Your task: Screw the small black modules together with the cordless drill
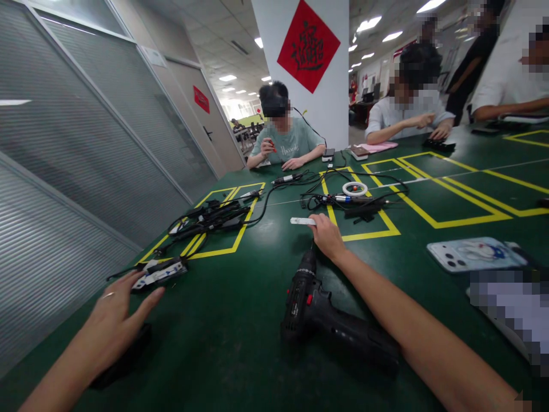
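Observation:
My right hand [328, 236] is closed around one end of a small flat white strip [301, 221], whose free end points left. I cannot make out what kind of thing the strip is. Just below that hand, a black cordless drill [304, 309] lies on its side on the green table, its bit end close to my wrist. At the lower left, my left hand [115, 320] has its fingers spread and holds nothing. Its fingertips are by a black-and-white packaged item [158, 273]. A black object [124, 357] sits partly hidden beneath that hand.
Tangled black cables [214, 220] lie left on the green table [240, 343]. A white ring [354, 189] and pen-like tools [347, 199] lie beyond my right hand. A phone [476, 254] is at the right. Other people [287, 137] sit across the table.

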`<act>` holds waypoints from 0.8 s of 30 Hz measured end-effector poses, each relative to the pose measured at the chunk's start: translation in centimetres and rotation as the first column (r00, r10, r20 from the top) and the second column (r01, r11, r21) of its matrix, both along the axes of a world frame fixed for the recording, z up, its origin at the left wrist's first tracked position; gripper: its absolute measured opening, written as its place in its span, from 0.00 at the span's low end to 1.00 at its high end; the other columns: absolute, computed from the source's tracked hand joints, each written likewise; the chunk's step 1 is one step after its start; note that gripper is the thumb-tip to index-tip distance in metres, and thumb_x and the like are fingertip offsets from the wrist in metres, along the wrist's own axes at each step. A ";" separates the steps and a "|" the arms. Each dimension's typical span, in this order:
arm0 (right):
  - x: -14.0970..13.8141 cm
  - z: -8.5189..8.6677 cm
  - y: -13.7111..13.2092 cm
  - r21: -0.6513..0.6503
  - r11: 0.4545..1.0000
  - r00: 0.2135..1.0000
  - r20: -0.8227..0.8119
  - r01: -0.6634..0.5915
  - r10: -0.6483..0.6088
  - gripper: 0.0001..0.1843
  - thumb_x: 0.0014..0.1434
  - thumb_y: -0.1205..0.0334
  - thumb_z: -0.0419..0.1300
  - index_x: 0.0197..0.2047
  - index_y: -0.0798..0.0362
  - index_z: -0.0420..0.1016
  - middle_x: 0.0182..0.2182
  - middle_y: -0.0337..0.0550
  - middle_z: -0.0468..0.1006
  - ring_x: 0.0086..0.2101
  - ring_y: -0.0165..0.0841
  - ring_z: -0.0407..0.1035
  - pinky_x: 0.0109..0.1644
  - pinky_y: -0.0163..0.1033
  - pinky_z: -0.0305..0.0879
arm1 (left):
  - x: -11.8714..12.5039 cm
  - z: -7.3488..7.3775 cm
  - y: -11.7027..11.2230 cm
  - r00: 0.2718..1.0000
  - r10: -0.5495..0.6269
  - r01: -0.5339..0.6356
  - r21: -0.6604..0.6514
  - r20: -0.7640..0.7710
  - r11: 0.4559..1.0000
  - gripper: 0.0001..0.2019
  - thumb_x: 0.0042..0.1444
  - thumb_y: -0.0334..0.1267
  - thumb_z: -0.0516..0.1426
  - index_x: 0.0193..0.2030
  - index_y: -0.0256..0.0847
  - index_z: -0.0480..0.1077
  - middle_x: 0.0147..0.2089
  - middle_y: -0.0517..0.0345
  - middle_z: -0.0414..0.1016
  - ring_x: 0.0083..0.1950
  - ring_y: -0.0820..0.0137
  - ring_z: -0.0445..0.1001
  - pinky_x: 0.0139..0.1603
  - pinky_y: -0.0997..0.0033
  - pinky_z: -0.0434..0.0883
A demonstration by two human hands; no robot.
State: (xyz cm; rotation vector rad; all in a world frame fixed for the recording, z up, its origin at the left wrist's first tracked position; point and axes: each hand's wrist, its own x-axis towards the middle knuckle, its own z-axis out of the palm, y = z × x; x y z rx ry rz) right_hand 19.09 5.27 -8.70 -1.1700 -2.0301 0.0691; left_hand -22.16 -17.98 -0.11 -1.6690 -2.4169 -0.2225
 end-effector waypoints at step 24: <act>-0.1 0.0 -0.1 -0.017 1.000 0.993 -0.116 0.023 -0.024 0.24 0.66 0.65 0.40 0.63 0.60 0.54 0.47 0.57 0.70 0.49 0.43 0.64 0.53 0.47 0.61 | 13.4 5.2 12.6 0.963 -0.250 0.240 -0.103 -0.100 0.965 0.23 0.55 0.56 0.50 0.44 0.36 0.68 0.32 0.50 0.75 0.32 0.58 0.73 0.34 0.65 0.66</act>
